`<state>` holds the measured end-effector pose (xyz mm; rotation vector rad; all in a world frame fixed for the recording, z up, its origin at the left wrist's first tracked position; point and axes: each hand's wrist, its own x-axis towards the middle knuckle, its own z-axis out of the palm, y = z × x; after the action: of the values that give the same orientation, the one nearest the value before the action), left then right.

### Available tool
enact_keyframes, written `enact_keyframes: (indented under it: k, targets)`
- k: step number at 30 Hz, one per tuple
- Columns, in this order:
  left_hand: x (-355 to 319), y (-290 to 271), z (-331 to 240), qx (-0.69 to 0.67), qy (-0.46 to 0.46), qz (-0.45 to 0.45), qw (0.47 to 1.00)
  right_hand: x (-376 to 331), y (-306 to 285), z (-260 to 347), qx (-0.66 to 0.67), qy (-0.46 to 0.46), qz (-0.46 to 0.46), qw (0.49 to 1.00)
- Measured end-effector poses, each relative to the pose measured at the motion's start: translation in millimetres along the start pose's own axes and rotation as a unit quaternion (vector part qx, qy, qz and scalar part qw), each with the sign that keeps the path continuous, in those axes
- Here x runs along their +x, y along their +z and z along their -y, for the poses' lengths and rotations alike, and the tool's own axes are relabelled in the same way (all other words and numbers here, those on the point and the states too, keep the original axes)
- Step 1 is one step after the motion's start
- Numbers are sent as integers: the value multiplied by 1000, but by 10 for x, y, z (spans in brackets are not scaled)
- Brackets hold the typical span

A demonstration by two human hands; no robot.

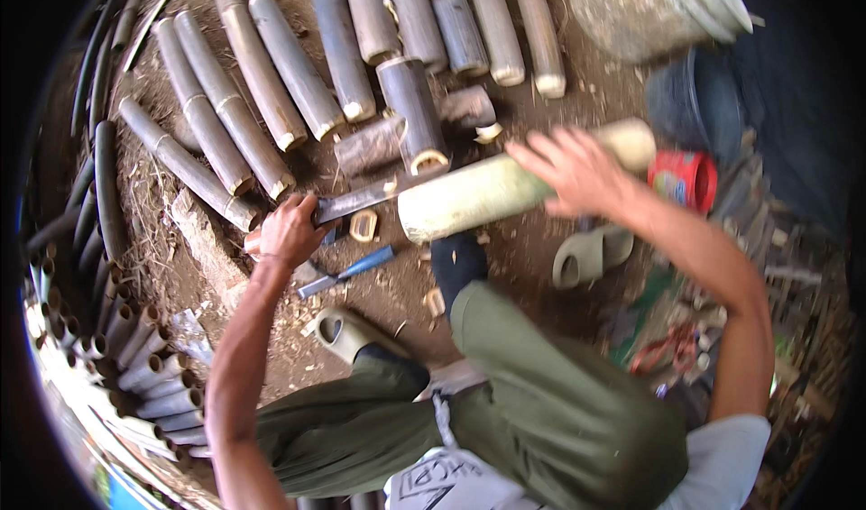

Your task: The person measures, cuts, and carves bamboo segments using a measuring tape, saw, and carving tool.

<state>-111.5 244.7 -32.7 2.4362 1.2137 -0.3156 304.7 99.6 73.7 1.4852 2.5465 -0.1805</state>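
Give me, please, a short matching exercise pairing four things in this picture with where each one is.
1. pale bamboo section
2. blade
3. blue-handled tool
4. red container

a. on the ground below the left hand
b. under the right hand
c. held in the left hand
d. beyond the right wrist, at the right

Pairs: 1-b, 2-c, 3-a, 4-d
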Motion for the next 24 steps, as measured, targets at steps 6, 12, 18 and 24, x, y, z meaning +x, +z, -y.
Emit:
enact_keyframes:
  k: [6,12,18,24]
  targets:
    - [533,-415,207,-516,-224,-132,816,-1240,167,589,293,236,44,925]
    - [753,-299,622,-86,-238,-202,946,-2583,457,1380,313,476,249,783]
    - [495,-347,43,52,-148,-180,971,-3253,577,1806,267,421,231,836]
    - [-6,28,-945,-50,-1,57,997,-2114,1565,1912,142,88,11,986]
